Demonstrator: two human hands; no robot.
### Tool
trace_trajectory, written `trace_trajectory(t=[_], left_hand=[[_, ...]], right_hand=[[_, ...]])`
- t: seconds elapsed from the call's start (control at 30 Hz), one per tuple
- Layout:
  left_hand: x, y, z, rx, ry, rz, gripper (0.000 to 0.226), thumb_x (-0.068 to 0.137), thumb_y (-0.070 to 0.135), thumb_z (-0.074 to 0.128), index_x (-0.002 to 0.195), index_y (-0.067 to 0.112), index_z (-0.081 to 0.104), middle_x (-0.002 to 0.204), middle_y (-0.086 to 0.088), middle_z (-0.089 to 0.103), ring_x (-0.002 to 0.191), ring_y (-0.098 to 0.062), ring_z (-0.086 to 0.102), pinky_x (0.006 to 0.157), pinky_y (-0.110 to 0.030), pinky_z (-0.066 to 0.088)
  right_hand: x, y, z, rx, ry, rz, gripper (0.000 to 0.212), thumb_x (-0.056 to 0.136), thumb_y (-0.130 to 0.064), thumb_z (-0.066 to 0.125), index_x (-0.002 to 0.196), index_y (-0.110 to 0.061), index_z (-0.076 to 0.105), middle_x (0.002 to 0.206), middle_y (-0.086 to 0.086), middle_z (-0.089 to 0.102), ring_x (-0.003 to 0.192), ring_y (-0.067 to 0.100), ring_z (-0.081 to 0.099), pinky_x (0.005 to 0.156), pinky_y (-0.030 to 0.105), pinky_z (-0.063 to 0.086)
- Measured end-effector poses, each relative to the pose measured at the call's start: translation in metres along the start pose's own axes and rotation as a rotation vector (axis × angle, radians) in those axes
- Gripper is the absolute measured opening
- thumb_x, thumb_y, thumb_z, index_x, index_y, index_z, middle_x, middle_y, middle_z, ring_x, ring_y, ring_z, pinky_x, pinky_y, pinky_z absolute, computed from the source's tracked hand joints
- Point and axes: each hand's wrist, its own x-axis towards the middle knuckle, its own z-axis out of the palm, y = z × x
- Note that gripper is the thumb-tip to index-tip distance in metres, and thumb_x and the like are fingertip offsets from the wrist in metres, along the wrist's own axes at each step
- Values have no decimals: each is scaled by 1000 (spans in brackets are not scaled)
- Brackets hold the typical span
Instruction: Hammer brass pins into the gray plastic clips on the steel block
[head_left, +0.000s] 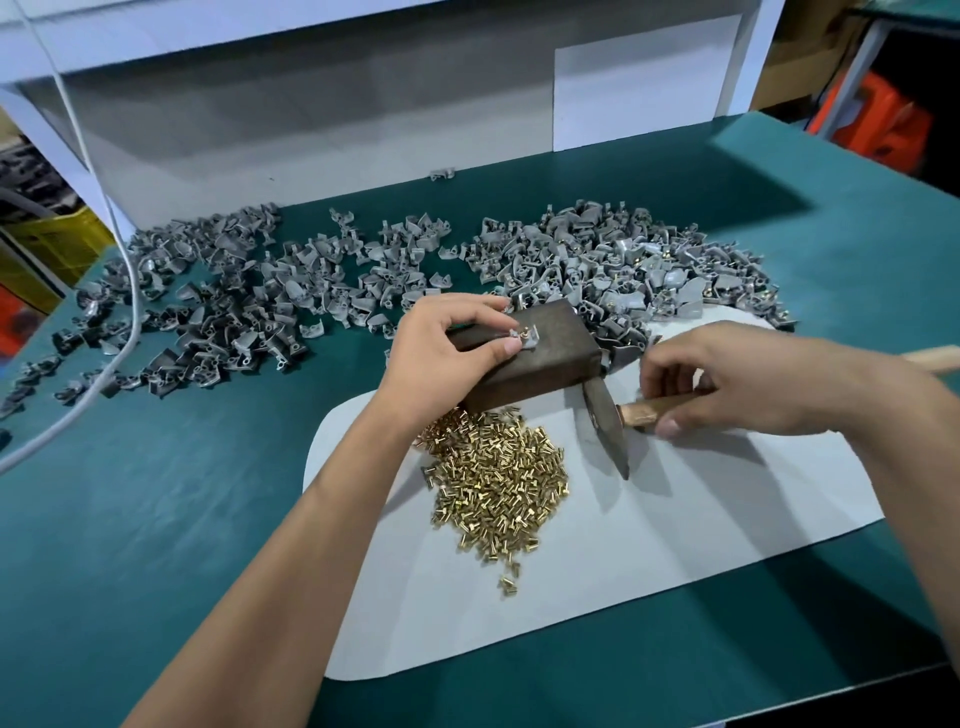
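A dark steel block (550, 358) lies on the white sheet (649, 545) in the middle of the bench. On its top sits one gray plastic clip (522, 340) with a brass pin standing in it. My left hand (449, 338) pinches that clip with thumb and fingers. My right hand (737, 384) grips the wooden handle of a hammer (605, 426) close to its head. The hammer head rests low beside the block's right end. A heap of loose brass pins (498, 483) lies just in front of the block.
Gray clips are heaped behind the block: one pile to the left (218, 301), one to the right (623, 260). A white cable (130, 291) runs down over the left pile. The green mat (156, 519) covers the bench; a white wall panel stands behind.
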Motion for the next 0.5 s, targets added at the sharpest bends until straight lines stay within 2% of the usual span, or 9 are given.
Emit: trace_trajectory(t=[0.1, 0.17, 0.2, 0.27, 0.33, 0.43, 0.5], left_hand=[[0, -1, 0, -76, 7, -53, 16, 79, 13, 88, 91, 20, 80, 117, 8, 74, 114, -3, 66, 108, -37, 49], [0, -1, 2, -87, 6, -69, 13, 79, 10, 87, 87, 19, 79, 118, 7, 73, 114, -4, 66, 107, -36, 50], [0, -1, 3, -85, 5, -72, 12, 79, 10, 86, 85, 17, 79, 119, 6, 73, 113, -5, 67, 106, -34, 50], [0, -1, 5, -88, 4, -72, 9, 81, 8, 85, 85, 13, 78, 118, 4, 73, 111, -4, 67, 103, -29, 51], [0, -1, 5, -102, -4, -78, 8, 81, 6, 83, 84, 9, 77, 118, 2, 73, 108, -2, 68, 98, -22, 52], [0, 2, 6, -99, -5, -91, 9, 82, 5, 83, 80, 12, 76, 119, 1, 73, 105, -1, 69, 91, -15, 51], [0, 3, 5, -101, 0, -112, 9, 82, 5, 83, 79, 12, 77, 117, 1, 74, 104, -2, 70, 92, -19, 53]], right_hand=[[-6, -1, -13, 176, -8, -47, 11, 89, -20, 77, 89, -25, 67, 79, -8, 72, 74, 15, 65, 67, 28, 51], [-5, -9, -19, 312, 75, -95, 7, 92, -28, 70, 95, -23, 66, 79, 0, 71, 73, 23, 62, 66, 36, 48], [-2, -14, -20, 344, 139, -118, 16, 91, -37, 65, 98, -23, 66, 79, 2, 70, 74, 25, 60, 66, 39, 48], [7, -29, -16, 301, 278, -167, 29, 94, -46, 57, 100, -18, 66, 74, -1, 64, 68, 16, 56, 63, 33, 45], [18, -41, -8, 183, 395, -174, 29, 103, -38, 52, 92, -14, 63, 68, -6, 56, 62, 8, 49, 59, 31, 41], [30, -52, -4, -20, 401, -66, 33, 107, -36, 45, 82, -16, 52, 70, -1, 56, 69, 20, 54, 66, 44, 46], [33, -55, -7, -68, 428, -24, 35, 107, -39, 42, 79, -20, 48, 70, 0, 56, 69, 25, 56, 65, 45, 47]])
